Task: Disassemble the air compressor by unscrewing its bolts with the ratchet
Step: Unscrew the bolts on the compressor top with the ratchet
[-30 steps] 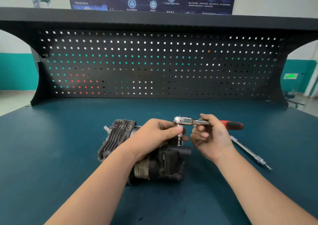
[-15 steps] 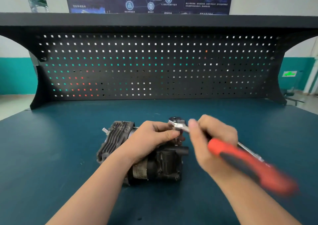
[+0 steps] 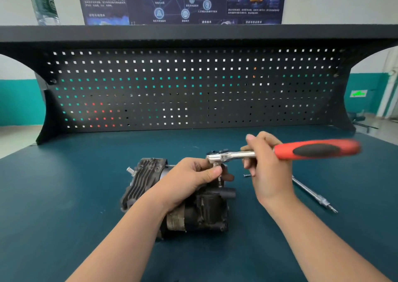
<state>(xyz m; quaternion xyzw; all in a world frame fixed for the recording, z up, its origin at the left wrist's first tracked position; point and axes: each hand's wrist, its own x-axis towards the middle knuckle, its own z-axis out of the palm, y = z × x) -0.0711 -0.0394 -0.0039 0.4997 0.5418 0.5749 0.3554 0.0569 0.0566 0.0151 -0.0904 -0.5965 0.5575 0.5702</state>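
Observation:
The dark grey air compressor [image 3: 200, 212] lies on the teal bench, its finned head toward the left. My left hand [image 3: 189, 178] rests on top of it and pinches the thin bit under the ratchet's head. The ratchet [image 3: 234, 155] has a chrome head and shaft and a red and black handle that points right, blurred. My right hand [image 3: 266, 167] grips the chrome shaft just right of the head. The bit stands upright on the compressor's top, and the bolt under it is hidden.
A long chrome extension bar [image 3: 312, 195] lies on the bench to the right of my right hand, with a small loose bolt [image 3: 246, 175] near its far end. A black pegboard [image 3: 193, 87] backs the bench, and a water bottle [image 3: 43, 1] stands on the shelf above.
The ratchet handle swung from pointing toward me at the lower right back round to pointing right. My left hand stayed on the compressor and the bit.

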